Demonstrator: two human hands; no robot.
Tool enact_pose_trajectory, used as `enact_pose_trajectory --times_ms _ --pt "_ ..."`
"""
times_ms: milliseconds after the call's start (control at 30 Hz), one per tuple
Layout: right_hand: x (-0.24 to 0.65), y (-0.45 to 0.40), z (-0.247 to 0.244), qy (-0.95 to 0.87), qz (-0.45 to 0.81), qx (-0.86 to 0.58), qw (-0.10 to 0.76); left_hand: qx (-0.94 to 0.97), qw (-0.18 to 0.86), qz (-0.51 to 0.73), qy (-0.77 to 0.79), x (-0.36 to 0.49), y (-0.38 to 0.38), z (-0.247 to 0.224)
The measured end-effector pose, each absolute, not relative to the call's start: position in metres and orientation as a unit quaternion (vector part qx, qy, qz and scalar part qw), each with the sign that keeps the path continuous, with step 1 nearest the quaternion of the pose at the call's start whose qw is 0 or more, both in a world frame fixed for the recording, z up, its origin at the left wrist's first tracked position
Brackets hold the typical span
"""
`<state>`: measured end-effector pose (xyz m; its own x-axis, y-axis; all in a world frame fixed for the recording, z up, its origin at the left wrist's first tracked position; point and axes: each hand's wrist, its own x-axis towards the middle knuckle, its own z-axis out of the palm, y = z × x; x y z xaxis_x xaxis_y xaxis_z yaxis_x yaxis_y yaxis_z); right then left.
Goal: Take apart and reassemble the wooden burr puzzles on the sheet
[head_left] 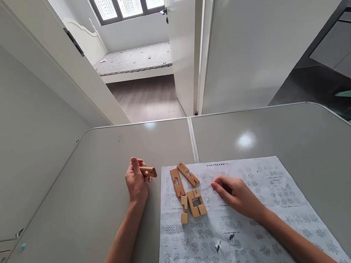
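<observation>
My left hand (137,179) is closed around one end of a wooden puzzle piece (149,172), held left of the paper sheet; a dark mark shows on its face. Curled over the sheet, my right hand (234,190) has its thumb and index finger together, and whether anything is between them I cannot make out. Between the hands lie two notched wooden pieces (177,183), the right one slanted and marked. Below them sit a light wooden piece with a square opening (193,210), marked 3, and a narrow stepped piece (184,218) beside it.
A large creased instruction sheet (269,214) with printed diagrams covers the table's front middle, torn near its lower part. The grey table (117,155) has a seam down its centre. Beyond its far edge are an open door (180,41) and a bed (134,59).
</observation>
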<state>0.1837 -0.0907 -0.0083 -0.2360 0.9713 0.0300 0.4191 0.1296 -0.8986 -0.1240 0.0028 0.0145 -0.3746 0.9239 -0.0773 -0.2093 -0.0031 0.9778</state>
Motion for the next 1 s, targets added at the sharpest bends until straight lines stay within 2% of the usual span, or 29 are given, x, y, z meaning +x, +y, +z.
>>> enact_pose_trajectory --times_ms 200,400,733,1000 --pt "0.184 -0.091 -0.007 -0.671 0.417 -0.512 0.337 0.230 0.534 0.657 0.480 -0.134 0.005 0.013" --pt "0.184 -0.091 -0.007 -0.672 0.413 -0.513 0.338 0.238 0.591 0.647 0.420 -0.131 0.010 0.005" --pt "0.184 -0.091 -0.009 -0.676 0.403 -0.518 0.335 0.291 0.625 0.585 0.426 -0.123 0.004 0.003" --pt "0.183 -0.091 -0.009 -0.678 0.397 -0.520 0.333 0.373 0.587 0.537 0.477 -0.113 -0.003 0.011"
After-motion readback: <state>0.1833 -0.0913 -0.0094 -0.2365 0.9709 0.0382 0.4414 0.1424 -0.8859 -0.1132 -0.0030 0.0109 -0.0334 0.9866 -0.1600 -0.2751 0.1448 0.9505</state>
